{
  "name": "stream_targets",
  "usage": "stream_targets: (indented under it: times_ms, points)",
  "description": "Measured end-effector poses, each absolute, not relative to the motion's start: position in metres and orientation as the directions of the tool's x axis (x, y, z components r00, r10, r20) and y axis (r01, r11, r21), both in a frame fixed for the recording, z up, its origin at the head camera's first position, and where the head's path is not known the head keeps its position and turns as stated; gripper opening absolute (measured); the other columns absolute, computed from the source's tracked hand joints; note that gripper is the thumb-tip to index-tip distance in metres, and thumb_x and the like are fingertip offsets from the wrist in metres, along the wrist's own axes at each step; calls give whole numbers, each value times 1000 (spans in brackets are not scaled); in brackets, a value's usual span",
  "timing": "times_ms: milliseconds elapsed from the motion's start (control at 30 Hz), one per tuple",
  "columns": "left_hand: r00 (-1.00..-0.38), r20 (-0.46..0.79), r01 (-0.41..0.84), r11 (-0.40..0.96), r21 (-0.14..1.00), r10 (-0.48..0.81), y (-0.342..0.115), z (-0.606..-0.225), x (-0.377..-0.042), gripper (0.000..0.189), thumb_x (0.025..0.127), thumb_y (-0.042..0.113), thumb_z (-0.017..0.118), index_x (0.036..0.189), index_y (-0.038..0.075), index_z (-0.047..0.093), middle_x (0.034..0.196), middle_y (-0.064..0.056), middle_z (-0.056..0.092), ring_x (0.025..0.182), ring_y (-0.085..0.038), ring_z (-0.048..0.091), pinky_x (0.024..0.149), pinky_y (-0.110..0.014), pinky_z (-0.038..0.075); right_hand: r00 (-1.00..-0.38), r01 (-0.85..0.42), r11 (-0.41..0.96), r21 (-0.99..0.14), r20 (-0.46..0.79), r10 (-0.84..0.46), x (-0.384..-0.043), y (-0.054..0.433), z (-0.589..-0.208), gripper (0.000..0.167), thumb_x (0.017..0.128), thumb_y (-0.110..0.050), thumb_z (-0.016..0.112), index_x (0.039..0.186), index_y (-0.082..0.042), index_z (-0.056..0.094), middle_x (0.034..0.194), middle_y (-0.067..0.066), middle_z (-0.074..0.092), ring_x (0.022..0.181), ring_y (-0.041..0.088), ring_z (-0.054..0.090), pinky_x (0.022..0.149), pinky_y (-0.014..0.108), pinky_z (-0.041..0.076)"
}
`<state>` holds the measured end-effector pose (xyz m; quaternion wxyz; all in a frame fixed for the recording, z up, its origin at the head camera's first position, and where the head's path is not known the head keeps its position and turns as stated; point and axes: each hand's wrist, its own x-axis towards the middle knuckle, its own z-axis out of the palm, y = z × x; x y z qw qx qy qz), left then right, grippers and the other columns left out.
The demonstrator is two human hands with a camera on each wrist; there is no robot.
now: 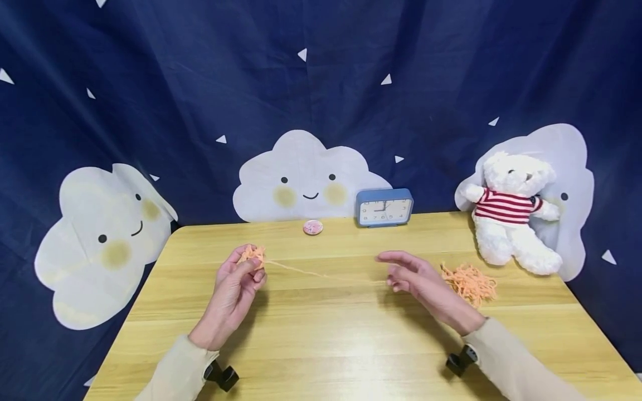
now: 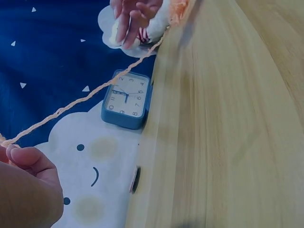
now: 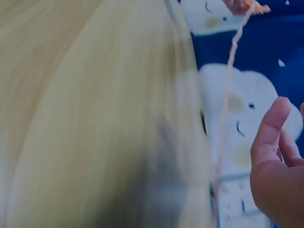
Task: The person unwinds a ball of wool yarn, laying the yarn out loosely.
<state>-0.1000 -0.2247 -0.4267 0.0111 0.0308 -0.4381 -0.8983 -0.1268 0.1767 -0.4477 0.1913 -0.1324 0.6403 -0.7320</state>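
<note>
In the head view my left hand grips a small bundle of peach-orange yarn between thumb and fingers. From it a single strand stretches across to the right, towards a loose yarn pile on the table. My right hand hovers over the right half of the table, just left of that pile, fingers loosely extended. Seen from the right wrist, the strand runs beside the thumb, apart from it, and nothing shows in the grasp.
A blue clock stands at the table's back edge, with a small pink round object to its left. The white teddy bear in a striped shirt sits at the back right. Behind the wooden table hangs a dark blue curtain with clouds.
</note>
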Motion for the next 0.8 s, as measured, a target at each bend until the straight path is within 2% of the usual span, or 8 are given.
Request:
stream_targets:
  times_ms: [233,400,500,567,633,700,800]
  points:
    - [-997,-56,-15,-616,788,-47,-220,-424,-100,27,104,-13,50,122,6,55,99,-4,59,68,-15,49,61,-24,40,-851,174,-101,-979,-98,-516,-129,128,-451,52,107,-5,63,155,6,48,146,20,56,101,22,69,91,35,61]
    - [-997,-58,-19,-626,780,-41,-219,-424,-101,26,104,-13,50,121,6,56,99,-3,61,69,-15,51,62,-24,42,-792,202,-70,-977,-121,-599,-130,104,-445,62,105,-7,69,160,4,42,164,24,43,112,31,69,98,41,60]
    - [-997,-58,-17,-629,777,-45,-218,-424,-101,26,104,-13,51,119,6,57,99,-4,61,69,-15,51,62,-24,42,-756,218,-48,-975,-138,-640,-129,91,-444,66,104,-8,71,161,4,40,165,23,43,113,32,69,101,45,58]
    - [-997,-59,-18,-629,777,-45,-217,-424,-102,25,104,-13,51,118,6,58,98,-4,61,69,-16,52,62,-24,43,-746,228,-39,-973,-149,-649,-127,83,-444,65,104,-9,72,160,5,41,160,23,50,109,30,70,98,42,58]
    - [-997,-62,-22,-626,779,-42,-216,-425,-103,24,105,-13,52,117,7,59,98,-5,61,69,-16,52,63,-24,44,-749,234,-35,-972,-157,-643,-126,77,-444,61,104,-11,73,155,7,44,147,21,62,101,25,71,91,35,60]
    - [-997,-65,-26,-622,783,-41,-216,-425,-103,24,104,-12,53,116,7,60,100,-5,62,70,-16,52,63,-24,45,-761,227,-35,-973,-155,-630,-124,75,-443,51,105,-11,74,147,9,53,130,17,72,92,19,70,82,28,59]
    - [-996,-74,-31,-619,785,-44,-218,-427,-103,22,104,-11,57,116,8,61,101,-5,62,71,-16,53,65,-25,45,-788,191,-32,-981,-134,-601,-121,77,-440,32,106,-11,72,130,8,66,106,11,76,81,12,66,71,22,57]
